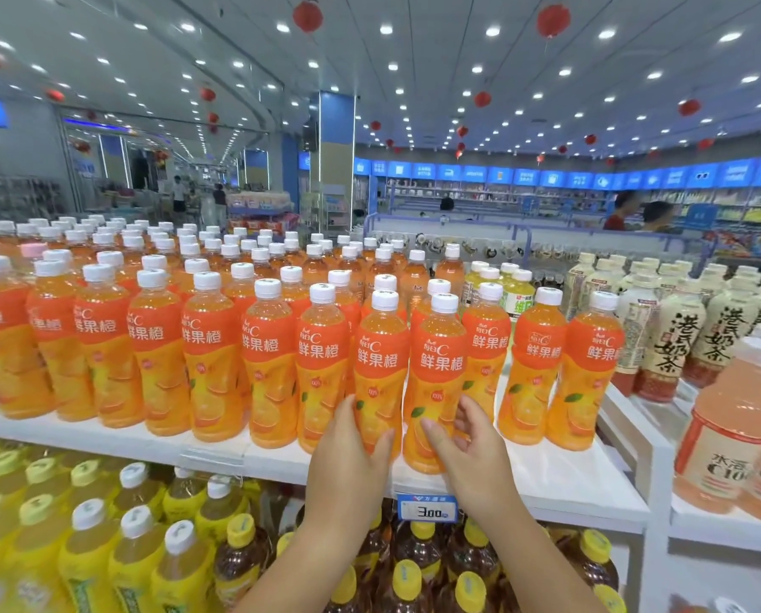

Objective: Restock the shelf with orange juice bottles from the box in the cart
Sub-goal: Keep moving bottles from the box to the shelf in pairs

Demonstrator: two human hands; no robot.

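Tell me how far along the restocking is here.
Mostly done: the shelf is packed with rows of juice bottles. In hand: the left hand grips one bottle and the right hand its neighbour, both at the front edge. Left: pushing them into line; the cart and box are out of view.

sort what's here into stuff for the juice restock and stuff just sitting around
For the job: left hand, right hand, the two orange juice bottles they hold, top shelf.
Just around: milk tea bottles, yellow bottles below, price tag.
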